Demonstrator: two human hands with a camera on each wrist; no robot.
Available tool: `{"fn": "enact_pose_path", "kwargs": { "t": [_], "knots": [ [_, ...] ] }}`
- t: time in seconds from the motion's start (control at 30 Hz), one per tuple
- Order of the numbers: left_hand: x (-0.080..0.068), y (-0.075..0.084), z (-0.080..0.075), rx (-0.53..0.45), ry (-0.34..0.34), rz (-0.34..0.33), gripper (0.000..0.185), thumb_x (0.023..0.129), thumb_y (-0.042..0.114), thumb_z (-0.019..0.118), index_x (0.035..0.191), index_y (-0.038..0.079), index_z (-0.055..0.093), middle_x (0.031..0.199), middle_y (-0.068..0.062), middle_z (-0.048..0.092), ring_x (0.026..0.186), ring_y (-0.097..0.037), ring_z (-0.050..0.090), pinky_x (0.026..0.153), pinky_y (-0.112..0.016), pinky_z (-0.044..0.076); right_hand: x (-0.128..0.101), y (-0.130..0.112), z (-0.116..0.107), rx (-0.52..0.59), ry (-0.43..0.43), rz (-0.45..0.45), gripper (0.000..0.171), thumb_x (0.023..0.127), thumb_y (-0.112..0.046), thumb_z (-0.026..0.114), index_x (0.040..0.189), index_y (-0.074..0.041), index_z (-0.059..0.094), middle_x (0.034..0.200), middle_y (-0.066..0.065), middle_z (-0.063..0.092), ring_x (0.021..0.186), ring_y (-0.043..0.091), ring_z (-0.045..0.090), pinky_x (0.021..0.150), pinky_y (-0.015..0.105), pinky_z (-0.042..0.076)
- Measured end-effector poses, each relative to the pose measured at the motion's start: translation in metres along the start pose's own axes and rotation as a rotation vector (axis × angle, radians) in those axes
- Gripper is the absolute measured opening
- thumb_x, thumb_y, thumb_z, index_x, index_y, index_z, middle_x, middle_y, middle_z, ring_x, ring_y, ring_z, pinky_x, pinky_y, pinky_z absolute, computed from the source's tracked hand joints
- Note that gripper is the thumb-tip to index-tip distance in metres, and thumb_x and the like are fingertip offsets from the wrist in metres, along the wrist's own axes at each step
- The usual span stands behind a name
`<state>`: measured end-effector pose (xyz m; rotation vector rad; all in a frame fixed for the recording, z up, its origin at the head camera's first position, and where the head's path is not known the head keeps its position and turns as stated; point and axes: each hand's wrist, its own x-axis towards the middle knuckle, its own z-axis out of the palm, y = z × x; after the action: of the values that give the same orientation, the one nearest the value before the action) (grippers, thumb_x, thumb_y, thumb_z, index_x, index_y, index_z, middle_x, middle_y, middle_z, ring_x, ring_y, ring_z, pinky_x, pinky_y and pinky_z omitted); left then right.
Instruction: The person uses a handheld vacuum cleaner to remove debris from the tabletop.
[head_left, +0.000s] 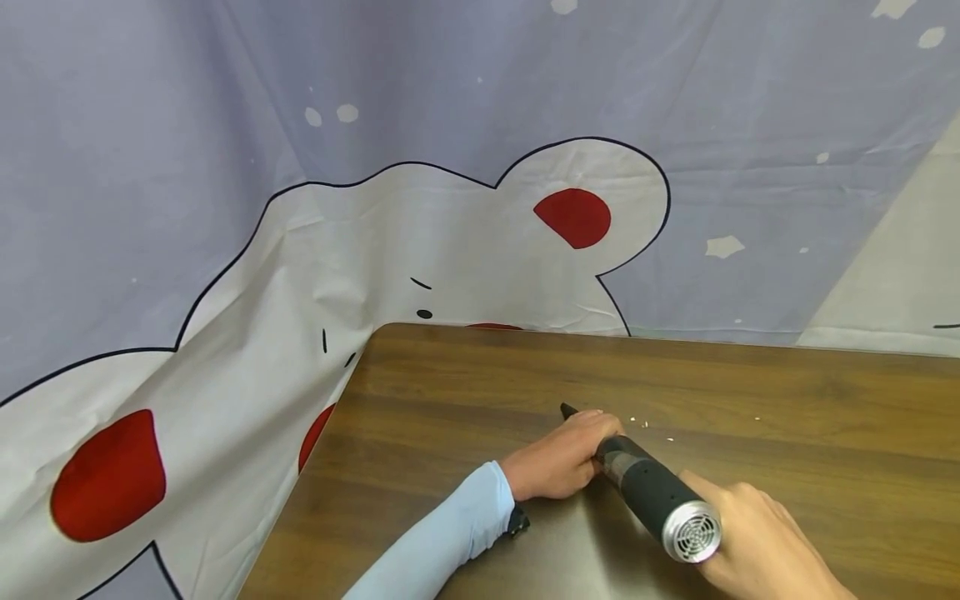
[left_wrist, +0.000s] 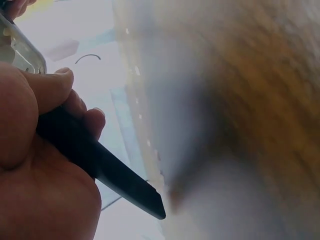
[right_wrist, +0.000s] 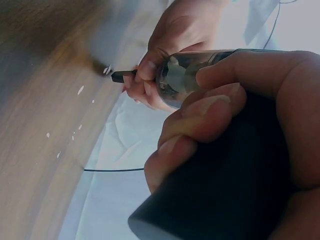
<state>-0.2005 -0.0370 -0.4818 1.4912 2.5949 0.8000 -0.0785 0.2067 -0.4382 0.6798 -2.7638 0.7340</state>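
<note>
Brown table (head_left: 750, 392), crumbs (head_left: 651, 429) at centre. My left hand (head_left: 558, 458) pinches the nozzle (head_left: 567, 410) to aim it; my right hand (head_left: 757, 533) wraps the vacuum (head_left: 660, 496) body for support.

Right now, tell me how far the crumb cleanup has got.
Done: cannot tell, no cleared patch shows. In hand: both hands grip the vacuum, left hand on the nozzle, right hand at the rear. Left: crumbs lie on the table beside the nozzle.
</note>
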Motion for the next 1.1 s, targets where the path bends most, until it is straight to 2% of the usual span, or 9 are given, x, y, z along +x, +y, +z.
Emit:
{"fn": "enact_pose_path", "kwargs": {
  "t": [0.17,0.27,0.37,0.5,0.53,0.73,0.8,0.97,1.1],
  "knots": [
    [0.001,0.006,-0.001,0.008,0.0,0.009,0.031,0.093,-0.002,0.069,0.112,0.017,0.056,0.108,0.01,0.055,0.105,-0.005,0.048,0.1,-0.017,0.035,-0.006,-0.002,-0.004,-0.003,-0.018,0.027,0.049,0.063,-0.01,0.092,0.097,-0.03,0.064,0.065,-0.028,0.048,0.058,-0.007,0.044,0.051,0.028,0.04],
    [-0.001,0.011,0.0,0.003,-0.003,0.004,0.031,0.094,-0.002,0.069,0.113,0.018,0.056,0.108,0.011,0.055,0.104,-0.005,0.048,0.099,-0.018,0.037,-0.011,-0.001,-0.006,-0.012,-0.064,0.056,0.048,0.064,-0.014,0.092,0.099,-0.03,0.063,0.065,-0.027,0.047,0.057,-0.006,0.043,0.051,0.029,0.039],
    [-0.003,0.015,0.004,-0.005,-0.014,0.003,0.029,0.095,0.0,0.069,0.113,0.018,0.057,0.108,0.011,0.056,0.106,-0.004,0.049,0.105,-0.02,0.038,-0.017,0.0,-0.006,-0.013,-0.125,0.066,0.048,0.065,-0.023,0.093,0.1,-0.029,0.062,0.065,-0.026,0.045,0.058,-0.004,0.041,0.051,0.029,0.037],
    [-0.007,0.02,0.007,-0.02,-0.034,0.011,0.025,0.097,0.002,0.068,0.113,0.018,0.057,0.108,0.011,0.056,0.107,-0.004,0.049,0.107,-0.018,0.034,-0.024,0.006,-0.005,-0.009,-0.206,0.065,0.053,0.066,-0.035,0.094,0.105,-0.025,0.06,0.066,-0.024,0.044,0.059,-0.003,0.041,0.051,0.029,0.035],
    [-0.007,0.021,0.007,-0.022,-0.039,0.013,0.025,0.097,0.002,0.069,0.113,0.018,0.057,0.108,0.011,0.056,0.105,-0.004,0.048,0.103,-0.016,0.034,-0.025,0.008,-0.005,-0.009,-0.22,0.066,0.054,0.066,-0.038,0.094,0.106,-0.025,0.06,0.066,-0.024,0.045,0.059,-0.003,0.041,0.05,0.029,0.035],
    [-0.004,0.025,0.007,0.0,-0.045,0.022,0.026,0.097,0.002,0.069,0.112,0.018,0.056,0.108,0.011,0.056,0.104,-0.004,0.048,0.107,-0.016,0.032,-0.029,0.008,-0.008,-0.013,-0.254,0.109,0.055,0.067,-0.044,0.094,0.106,-0.026,0.059,0.068,-0.024,0.048,0.06,-0.003,0.043,0.051,0.03,0.036],
    [-0.003,0.027,0.006,0.001,-0.046,0.021,0.026,0.097,0.002,0.069,0.113,0.018,0.056,0.109,0.011,0.056,0.105,-0.003,0.048,0.108,-0.016,0.031,-0.03,0.008,-0.009,-0.03,-0.266,0.128,0.059,0.067,-0.046,0.094,0.111,-0.024,0.061,0.069,-0.023,0.05,0.061,-0.002,0.046,0.052,0.032,0.038],
    [-0.006,0.035,0.004,0.004,-0.05,0.033,0.028,0.097,0.0,0.067,0.117,0.018,0.057,0.114,0.01,0.057,0.108,-0.004,0.048,0.11,-0.016,0.031,-0.037,0.012,-0.011,-0.081,-0.323,0.201,0.078,0.067,-0.048,0.092,0.131,-0.012,0.064,0.08,-0.012,0.065,0.069,0.011,0.059,0.055,0.042,0.046],
    [-0.007,0.043,0.003,0.015,-0.043,0.049,0.032,0.094,-0.003,0.067,0.118,0.017,0.058,0.114,0.01,0.058,0.111,-0.003,0.049,0.113,-0.015,0.029,-0.046,0.012,-0.011,-0.097,-0.323,0.211,0.082,0.066,-0.05,0.091,0.132,-0.012,0.062,0.079,-0.015,0.063,0.066,0.005,0.055,0.054,0.039,0.044]
  ]
}}
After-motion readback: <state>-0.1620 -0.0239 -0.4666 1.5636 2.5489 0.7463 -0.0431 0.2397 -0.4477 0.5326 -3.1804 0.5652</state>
